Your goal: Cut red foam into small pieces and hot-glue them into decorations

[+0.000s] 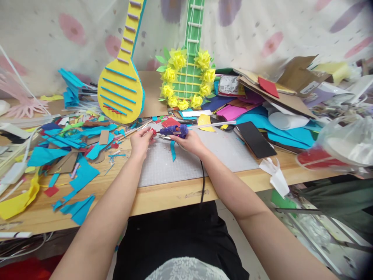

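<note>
My right hand [190, 142] is wrapped round a blue hot glue gun [176, 131], with a long clear glue stick [220, 124] poking out of its back end. Between the fingertips of my left hand [140, 143] is a small red paper piece [153, 134], close to the gun's nozzle; I cannot tell if they touch. Both hands are over a grey cutting mat [186, 167]. Behind them stand a yellow paper lute [121, 93] with blue strips and a green paper guitar [188, 83] ringed with yellow paper flowers.
Blue paper scraps [84, 175] litter the left of the wooden table [171, 200]. A phone [255, 139] lies at the mat's right, before stacked paper and cardboard [291, 101]. A plastic-covered cup [323, 155] stands at the right edge. The gun's black cord [203, 182] hangs over the front edge.
</note>
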A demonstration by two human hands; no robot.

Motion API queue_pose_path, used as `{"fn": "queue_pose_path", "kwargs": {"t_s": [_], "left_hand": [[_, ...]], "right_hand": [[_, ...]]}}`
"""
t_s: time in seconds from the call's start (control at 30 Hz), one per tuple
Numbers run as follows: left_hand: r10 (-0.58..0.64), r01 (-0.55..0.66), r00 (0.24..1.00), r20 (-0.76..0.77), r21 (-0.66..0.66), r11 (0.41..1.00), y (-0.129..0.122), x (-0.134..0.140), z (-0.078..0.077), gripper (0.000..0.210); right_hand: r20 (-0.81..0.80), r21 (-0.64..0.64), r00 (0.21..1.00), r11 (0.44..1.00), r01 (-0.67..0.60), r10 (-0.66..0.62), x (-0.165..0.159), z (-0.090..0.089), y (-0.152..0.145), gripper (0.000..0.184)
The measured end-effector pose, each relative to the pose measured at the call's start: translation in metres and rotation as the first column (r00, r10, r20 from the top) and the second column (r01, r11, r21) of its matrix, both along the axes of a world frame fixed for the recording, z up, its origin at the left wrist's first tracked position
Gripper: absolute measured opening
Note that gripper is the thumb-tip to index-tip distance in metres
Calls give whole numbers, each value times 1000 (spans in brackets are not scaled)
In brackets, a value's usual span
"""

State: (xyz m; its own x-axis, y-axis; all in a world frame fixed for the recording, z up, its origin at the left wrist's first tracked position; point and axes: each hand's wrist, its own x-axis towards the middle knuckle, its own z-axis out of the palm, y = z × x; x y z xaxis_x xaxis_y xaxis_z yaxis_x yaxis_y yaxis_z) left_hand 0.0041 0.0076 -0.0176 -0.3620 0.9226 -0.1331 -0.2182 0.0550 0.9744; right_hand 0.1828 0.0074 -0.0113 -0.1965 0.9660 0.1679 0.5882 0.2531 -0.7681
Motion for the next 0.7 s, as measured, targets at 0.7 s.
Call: {"fn": "queue_pose_path", "kwargs": {"t_s": [0.7], "left_hand": [[-12,13,997,-81,13,1000,-1,2,-3,28]], "right_hand": [[-9,22,1000,1000,-5,5,-1,0,-1,41]]}}
